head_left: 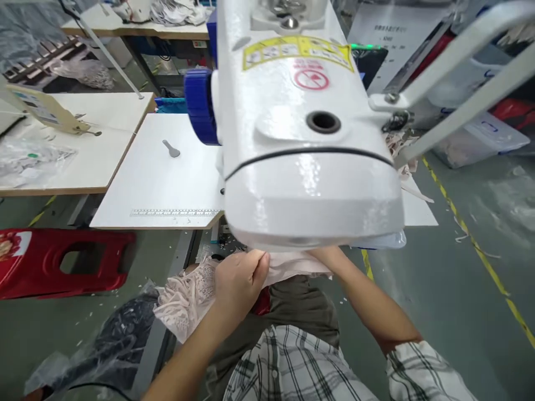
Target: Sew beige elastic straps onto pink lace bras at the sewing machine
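I have the left hand (241, 277) clenched on the pale pink lace-trimmed garment (188, 298), thumb on top, on the near side of the white tabletop's (156, 167) front edge, over the lap. The right hand (326, 255) runs under the front of the sewing machine head (313, 192), which hides its fingers, so I can't tell how it grips. A smooth stretch of the garment spans both hands; its gathered lace bunches left of the left hand. I judge this as handling the cloth by the needle area; the next move probably calls for keeping that span flat.
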